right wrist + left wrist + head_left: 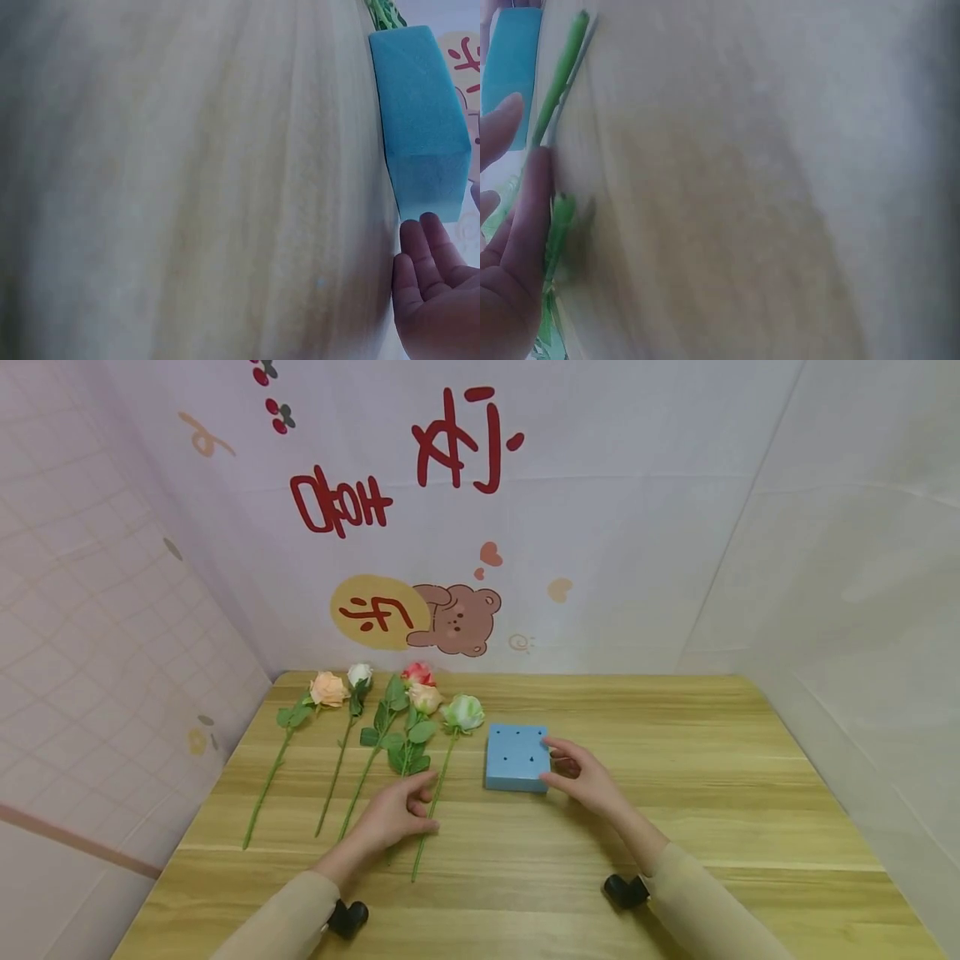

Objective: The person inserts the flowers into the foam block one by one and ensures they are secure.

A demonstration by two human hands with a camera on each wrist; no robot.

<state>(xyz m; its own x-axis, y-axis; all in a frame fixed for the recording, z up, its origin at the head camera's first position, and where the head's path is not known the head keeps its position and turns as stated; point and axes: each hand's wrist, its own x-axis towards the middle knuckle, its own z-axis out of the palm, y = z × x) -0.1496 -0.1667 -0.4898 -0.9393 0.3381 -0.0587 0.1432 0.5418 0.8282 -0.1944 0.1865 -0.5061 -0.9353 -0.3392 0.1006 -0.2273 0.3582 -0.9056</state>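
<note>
My left hand (396,811) reaches over the stem of a pale green rose (463,713), thumb and forefinger apart on either side of it. In the left wrist view, two cut green stem ends (568,56) lie by its fingers, with the thumb clear of them. To the right sits a square blue foam block (517,773) with several small holes in its top. My right hand (587,779) is at the block's right side, its fingers relaxed and spread. In the right wrist view, those fingertips (430,222) lie at the block's near end; firm contact cannot be told.
Left of the hands lie a peach rose (327,689), a white rose (360,675), a red-pink rose (418,673) and a cream rose (425,697), stems pointing toward me. A printed cloth wall (600,527) stands behind the wooden table (675,735).
</note>
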